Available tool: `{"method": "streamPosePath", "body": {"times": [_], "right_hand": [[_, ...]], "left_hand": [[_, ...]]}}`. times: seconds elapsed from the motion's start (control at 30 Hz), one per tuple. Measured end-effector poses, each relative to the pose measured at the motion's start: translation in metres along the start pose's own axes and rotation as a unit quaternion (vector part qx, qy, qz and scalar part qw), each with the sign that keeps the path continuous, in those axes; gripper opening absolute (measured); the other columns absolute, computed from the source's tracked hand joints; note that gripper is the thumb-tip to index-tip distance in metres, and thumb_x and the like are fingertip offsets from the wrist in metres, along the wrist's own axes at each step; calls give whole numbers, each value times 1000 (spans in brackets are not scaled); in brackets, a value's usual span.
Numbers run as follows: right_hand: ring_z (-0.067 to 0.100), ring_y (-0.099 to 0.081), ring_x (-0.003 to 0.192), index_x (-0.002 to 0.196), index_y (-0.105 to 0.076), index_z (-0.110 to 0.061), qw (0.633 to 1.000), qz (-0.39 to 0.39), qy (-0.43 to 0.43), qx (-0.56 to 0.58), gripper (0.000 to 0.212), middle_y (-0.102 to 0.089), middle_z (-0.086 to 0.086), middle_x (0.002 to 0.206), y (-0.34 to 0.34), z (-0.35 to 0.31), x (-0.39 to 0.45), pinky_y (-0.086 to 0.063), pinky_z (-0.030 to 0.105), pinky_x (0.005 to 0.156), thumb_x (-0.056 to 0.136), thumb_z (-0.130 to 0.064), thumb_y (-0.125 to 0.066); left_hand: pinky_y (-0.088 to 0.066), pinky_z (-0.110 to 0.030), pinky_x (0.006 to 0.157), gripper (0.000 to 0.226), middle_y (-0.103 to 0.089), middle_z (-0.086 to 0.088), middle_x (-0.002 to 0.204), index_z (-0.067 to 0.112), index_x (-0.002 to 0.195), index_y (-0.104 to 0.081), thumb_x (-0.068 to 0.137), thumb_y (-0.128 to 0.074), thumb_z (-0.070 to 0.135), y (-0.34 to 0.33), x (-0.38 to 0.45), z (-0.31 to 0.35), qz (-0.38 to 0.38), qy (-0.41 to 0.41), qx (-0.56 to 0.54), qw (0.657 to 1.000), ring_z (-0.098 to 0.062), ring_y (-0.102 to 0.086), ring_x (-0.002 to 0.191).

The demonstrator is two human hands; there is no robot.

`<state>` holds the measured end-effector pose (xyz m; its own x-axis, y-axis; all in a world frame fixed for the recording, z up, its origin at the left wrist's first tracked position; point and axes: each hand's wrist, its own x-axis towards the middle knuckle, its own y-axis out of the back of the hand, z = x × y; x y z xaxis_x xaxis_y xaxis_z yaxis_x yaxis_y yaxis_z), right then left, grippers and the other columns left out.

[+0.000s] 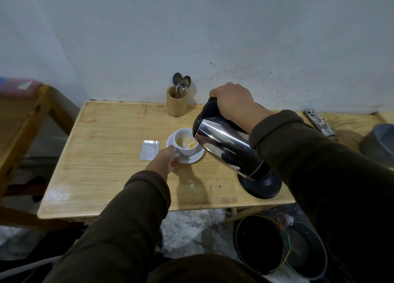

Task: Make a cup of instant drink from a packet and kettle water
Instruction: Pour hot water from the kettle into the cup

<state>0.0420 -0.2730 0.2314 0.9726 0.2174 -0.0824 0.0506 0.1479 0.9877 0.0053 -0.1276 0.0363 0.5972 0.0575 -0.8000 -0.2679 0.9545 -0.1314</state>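
A white cup (183, 149) stands on a white saucer (193, 158) in the middle of the wooden table (106, 176). Yellow liquid shows inside the cup. My left hand (167, 161) holds the cup's handle from the near left side. My right hand (232, 101) grips the black handle of a steel kettle (223, 148), which is tilted with its spout over the cup's right rim. The kettle's black base (263, 185) sits on the table under it. A silver packet (149, 150) lies flat left of the saucer.
A wooden holder (176, 103) with two spoons stands at the back by the wall. A phone (319, 122) lies at the far right. A grey container (379, 144) is at the right edge. Dark round pots (262, 242) sit on the floor below.
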Motion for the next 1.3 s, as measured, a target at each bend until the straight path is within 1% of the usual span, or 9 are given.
{"method": "streamPosePath", "body": {"times": [0.1,0.43,0.63,0.8,0.97,1.1,1.2,1.27,1.3], "right_hand": [[31,-56,98,113,-61,-18,1000,-4,-2,0,32,-58,13,110,1,0,1,-41,34,69,88,-3,-48],[33,-56,101,114,-61,-15,1000,-11,-8,6,35,-57,14,112,1,0,-3,-38,33,69,87,0,-45],[33,-56,103,116,-60,-15,1000,-22,-13,11,36,-57,14,113,4,-1,-4,-39,33,70,87,0,-44],[33,-56,104,116,-61,-15,1000,-26,-13,1,37,-57,14,114,5,-4,-3,-38,33,70,86,1,-46],[33,-56,105,115,-61,-16,1000,-26,-12,-4,36,-57,14,111,7,-5,-1,-38,33,70,86,0,-47],[33,-56,105,113,-61,-15,1000,-20,-8,-10,33,-47,11,94,8,-7,1,-38,33,70,87,-1,-47],[32,-56,102,114,-61,-14,1000,-20,-7,-12,34,-45,9,92,9,-7,2,-39,33,70,87,0,-47],[30,-54,94,114,-61,-14,1000,-18,-7,-13,34,-48,10,94,9,-6,2,-38,32,69,87,0,-47],[29,-50,89,113,-62,-14,1000,-15,-6,-15,33,-47,10,93,8,-6,1,-38,32,69,87,0,-47]], "left_hand": [[-44,-29,62,21,-48,-10,77,7,104,-46,95,-46,27,-1,-2,1,2,3,-3,1000,-18,-47,65],[-43,-28,55,21,-49,-11,77,9,109,-46,95,-46,25,-2,-4,1,7,3,-1,1000,-20,-49,65],[-41,-27,55,43,-48,-10,77,4,132,-47,95,-46,25,-2,0,2,14,-3,11,1000,-19,-47,64],[-39,-26,53,38,-48,-9,76,6,128,-46,95,-45,24,-3,-2,2,18,-12,4,1000,-18,-46,63],[-41,-27,57,16,-47,-9,76,8,104,-44,94,-46,20,-4,-4,3,20,-4,7,1000,-18,-46,64],[-44,-31,78,12,-48,-11,81,5,93,-47,94,-47,17,-5,-3,3,24,-2,16,1000,-19,-46,66],[-45,-32,84,14,-48,-11,80,7,102,-44,94,-48,18,-5,-3,4,29,-6,18,999,-22,-52,77],[-48,-35,90,16,-51,-13,88,8,104,-43,94,-49,19,-5,-3,4,28,-7,20,999,-25,-52,90],[-48,-35,90,16,-51,-13,88,7,104,-44,94,-49,19,-5,-2,3,29,-6,19,999,-25,-52,90]]}}
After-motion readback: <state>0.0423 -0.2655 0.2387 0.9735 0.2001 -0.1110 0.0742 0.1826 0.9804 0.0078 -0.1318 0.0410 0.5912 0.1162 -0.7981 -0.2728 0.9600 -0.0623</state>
